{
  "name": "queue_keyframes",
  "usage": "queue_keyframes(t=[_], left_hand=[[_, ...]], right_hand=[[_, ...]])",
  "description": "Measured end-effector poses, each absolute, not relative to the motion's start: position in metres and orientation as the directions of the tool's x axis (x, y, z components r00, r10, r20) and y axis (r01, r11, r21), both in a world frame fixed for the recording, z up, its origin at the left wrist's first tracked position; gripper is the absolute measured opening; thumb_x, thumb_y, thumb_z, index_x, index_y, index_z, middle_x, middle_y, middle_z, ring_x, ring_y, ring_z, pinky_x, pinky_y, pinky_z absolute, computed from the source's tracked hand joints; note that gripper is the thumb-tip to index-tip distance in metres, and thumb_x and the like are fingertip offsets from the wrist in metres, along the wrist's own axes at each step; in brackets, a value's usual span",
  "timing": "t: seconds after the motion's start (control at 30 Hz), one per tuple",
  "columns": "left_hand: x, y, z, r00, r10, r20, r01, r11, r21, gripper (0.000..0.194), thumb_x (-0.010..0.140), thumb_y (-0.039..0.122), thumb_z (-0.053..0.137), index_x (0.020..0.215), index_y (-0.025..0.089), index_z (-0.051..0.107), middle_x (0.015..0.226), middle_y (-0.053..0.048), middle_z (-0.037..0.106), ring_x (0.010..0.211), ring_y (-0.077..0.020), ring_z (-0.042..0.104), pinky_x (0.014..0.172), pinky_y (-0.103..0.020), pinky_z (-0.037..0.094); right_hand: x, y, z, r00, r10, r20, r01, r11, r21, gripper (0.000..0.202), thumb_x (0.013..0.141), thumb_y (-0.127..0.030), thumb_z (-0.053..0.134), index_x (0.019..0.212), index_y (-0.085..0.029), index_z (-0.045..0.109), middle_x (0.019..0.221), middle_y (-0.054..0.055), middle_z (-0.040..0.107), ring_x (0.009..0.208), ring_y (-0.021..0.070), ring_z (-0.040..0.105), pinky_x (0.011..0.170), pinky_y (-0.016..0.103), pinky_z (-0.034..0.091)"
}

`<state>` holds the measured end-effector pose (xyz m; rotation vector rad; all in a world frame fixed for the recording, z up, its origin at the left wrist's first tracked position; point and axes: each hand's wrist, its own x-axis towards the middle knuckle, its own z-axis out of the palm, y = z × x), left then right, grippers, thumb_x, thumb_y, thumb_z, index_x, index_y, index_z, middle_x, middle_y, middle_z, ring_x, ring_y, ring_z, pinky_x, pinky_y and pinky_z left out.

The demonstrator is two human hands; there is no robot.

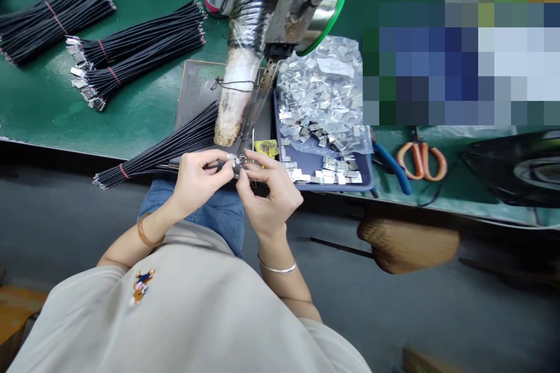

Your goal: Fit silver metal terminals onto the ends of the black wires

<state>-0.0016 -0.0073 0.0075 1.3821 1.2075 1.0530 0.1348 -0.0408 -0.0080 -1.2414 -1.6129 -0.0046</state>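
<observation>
My left hand [199, 180] is closed in a pinch on a thin black cable, its end toward my right hand. Opposite it, my right hand [273, 195] pinches a small silver metal connector [238, 160] at the cable's end; whether the two parts touch cannot be made out. Just above the fingertips, a narrow metal tip [256, 111] comes down from a stand. Left of my hands lies a cable bundle [161, 148] tied with a red band. A blue tray [367, 178] to the right holds loose connectors [336, 172] and a plastic bag of connectors [324, 93].
A foil-wrapped duct [249, 29] hangs over the work spot beside a green-rimmed solder spool [326, 17]. More tied cable bundles [144, 41] lie back left. Blue-handled pliers [394, 166] and orange-handled scissors [422, 160] lie right of the tray. A brown stool [409, 245] stands below the table edge.
</observation>
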Motion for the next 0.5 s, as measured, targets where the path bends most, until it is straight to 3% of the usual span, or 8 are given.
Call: queue_keyframes(t=[0.3, 0.5], left_hand=[[0.000, -0.009, 0.007, 0.155, 0.986, -0.060, 0.164, 0.035, 0.986, 0.023, 0.075, 0.029, 0.064, 0.078, 0.010, 0.077, 0.053, 0.005, 0.038, 0.052, -0.0057, 0.025, 0.048, -0.020, 0.019], [-0.013, -0.003, 0.014, 0.404, 0.904, -0.139, -0.016, 0.159, 0.987, 0.025, 0.079, 0.036, 0.068, 0.075, 0.012, 0.070, 0.061, 0.001, 0.053, 0.055, -0.0071, 0.038, 0.053, -0.021, 0.030]], right_hand=[[0.142, -0.044, -0.010, 0.049, 0.698, 0.715, 0.730, 0.463, -0.502, 0.013, 0.089, -0.012, 0.067, 0.091, -0.023, 0.060, 0.101, 0.007, 0.080, 0.088, 0.0179, 0.078, 0.075, 0.028, 0.064], [0.150, -0.043, -0.013, -0.102, 0.666, 0.739, 0.717, 0.564, -0.409, 0.012, 0.094, -0.011, 0.060, 0.098, -0.022, 0.058, 0.097, 0.008, 0.079, 0.086, 0.0156, 0.077, 0.072, 0.024, 0.061]])
